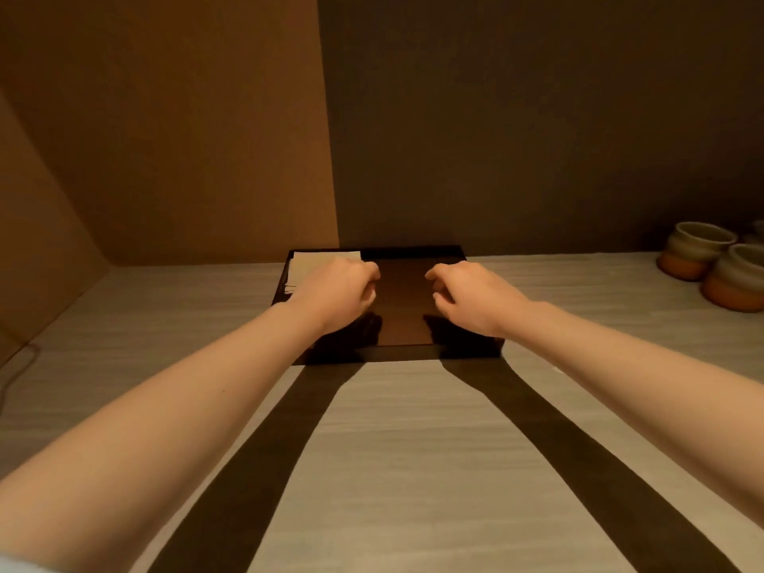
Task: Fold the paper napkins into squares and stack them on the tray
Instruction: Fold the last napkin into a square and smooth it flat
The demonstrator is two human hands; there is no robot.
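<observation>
A dark square tray [407, 320] lies on the counter against the back wall. In its far left corner sits a stack of folded white napkins [318, 262], partly covered by my left hand [335, 291]. That hand hovers over the tray's left half with its fingers curled loosely and nothing visibly in them. My right hand [471, 297] hangs over the tray's right half, fingers likewise curled and empty. The two hands are apart, with bare tray between them.
Three glazed ceramic cups [694, 250] stand at the far right of the grey wood-grain counter [392, 448]. Walls close the back and the left side. A thin cable [18, 366] lies at the counter's left edge.
</observation>
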